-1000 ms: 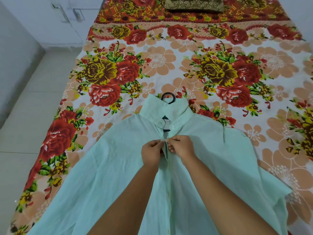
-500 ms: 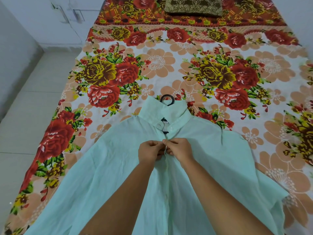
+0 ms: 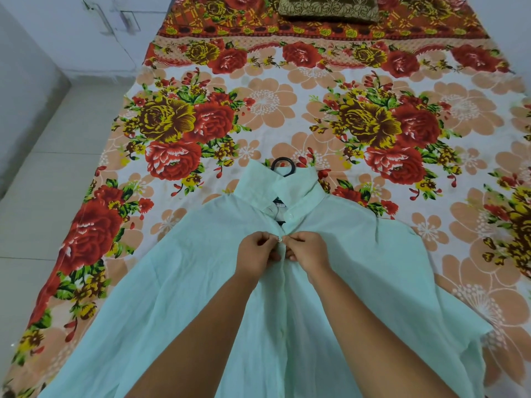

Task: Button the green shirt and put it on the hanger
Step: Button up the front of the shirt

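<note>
A pale green shirt [image 3: 178,282] lies spread flat on the bed, collar pointing away from me. A black hanger sits inside it; only its hook [image 3: 283,165] pokes out above the collar, and a bit shows in the open neck. My left hand [image 3: 257,252] and my right hand [image 3: 309,251] meet at the front placket just below the collar. Both pinch the two fabric edges together around a small white button. The collar button above them is undone. Below my hands the placket lies closed.
The bed is covered by a floral sheet [image 3: 287,104] with red and yellow roses. A brown patterned pillow [image 3: 327,7] lies at the far end. Pale floor tiles [image 3: 43,156] run along the bed's left side, with white cupboards behind.
Both hands have stayed together at the placket and shifted slightly up toward the collar. The gap at the neck has narrowed as the fabric edges were drawn together.
</note>
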